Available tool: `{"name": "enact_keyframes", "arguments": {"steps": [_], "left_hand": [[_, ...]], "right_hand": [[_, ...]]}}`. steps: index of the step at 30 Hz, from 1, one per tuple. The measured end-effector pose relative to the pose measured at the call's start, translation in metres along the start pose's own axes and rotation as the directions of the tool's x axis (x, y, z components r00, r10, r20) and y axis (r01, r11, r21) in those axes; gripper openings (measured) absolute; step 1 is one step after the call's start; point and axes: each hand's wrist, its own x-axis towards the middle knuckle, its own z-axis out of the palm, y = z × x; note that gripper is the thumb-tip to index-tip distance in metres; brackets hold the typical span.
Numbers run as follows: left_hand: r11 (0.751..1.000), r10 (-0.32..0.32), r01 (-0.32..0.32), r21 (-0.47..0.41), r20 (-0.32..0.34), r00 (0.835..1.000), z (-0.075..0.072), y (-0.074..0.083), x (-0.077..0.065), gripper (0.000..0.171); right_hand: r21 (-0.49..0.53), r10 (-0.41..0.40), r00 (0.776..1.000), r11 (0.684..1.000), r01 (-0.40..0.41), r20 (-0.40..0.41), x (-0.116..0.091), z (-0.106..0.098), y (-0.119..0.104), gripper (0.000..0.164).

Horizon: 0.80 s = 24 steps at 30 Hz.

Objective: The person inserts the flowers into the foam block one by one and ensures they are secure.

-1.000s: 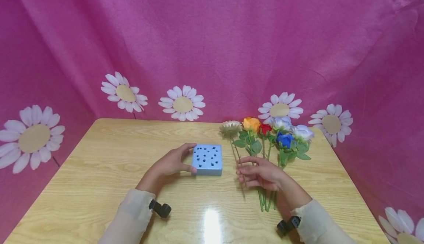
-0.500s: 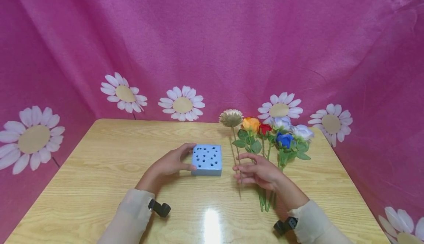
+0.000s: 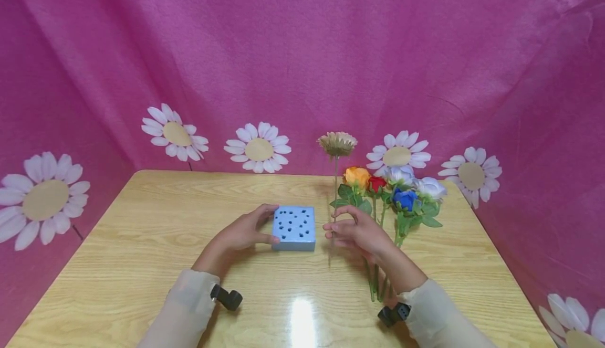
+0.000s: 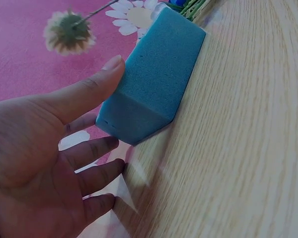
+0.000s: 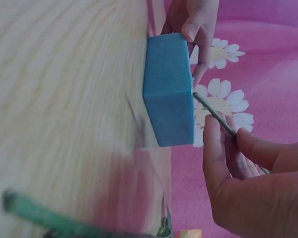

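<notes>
A light blue foam block (image 3: pixel 294 224) with several holes in its top lies flat on the table. My left hand (image 3: pixel 243 230) holds it at its left side, thumb at the near corner and a finger at the far one. The left wrist view shows the thumb (image 4: pixel 102 82) against the block, the other fingers spread below. My right hand (image 3: pixel 364 235) pinches the thin stem of a cream artificial flower (image 3: pixel 337 144) between thumb and fingers. This flower stands upright, right of the block. Seen from the right wrist, the stem's lower end (image 5: pixel 203 100) appears close to the block.
Right of the right hand lie an orange rose (image 3: pixel 356 177), a red rose (image 3: pixel 376 183), a blue rose (image 3: pixel 405 199) and pale blue-white flowers (image 3: pixel 431 188), stems toward me. A pink curtain (image 3: pixel 302 64) with printed daisies hangs behind the wooden table (image 3: pixel 156 222).
The right hand has lifted the cream flower from beside the other flowers, brought it upright and moved slightly left toward the block. The left hand and block have stayed put.
</notes>
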Motion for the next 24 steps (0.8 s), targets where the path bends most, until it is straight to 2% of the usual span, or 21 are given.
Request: {"name": "enact_keyframes", "arguments": {"steps": [11,16,24], "left_hand": [[1.0,-0.001,0.001,-0.002,0.009,1.0,-0.001,-0.001,0.0,0.088],[1.0,-0.003,0.003,-0.002,0.012,1.0,-0.001,0.0,0.0,0.088],[1.0,0.003,-0.003,0.009,0.017,1.0,-0.001,-0.001,0.001,0.088]], "right_hand": [[-0.043,-0.054,0.989,0.998,0.049,-0.135,0.017,0.022,-0.018,0.023],[-0.057,-0.092,0.984,0.995,0.084,-0.152,0.025,0.03,-0.025,0.024],[-0.02,-0.144,0.973,0.99,0.143,-0.178,0.041,0.045,-0.031,0.027]]}}
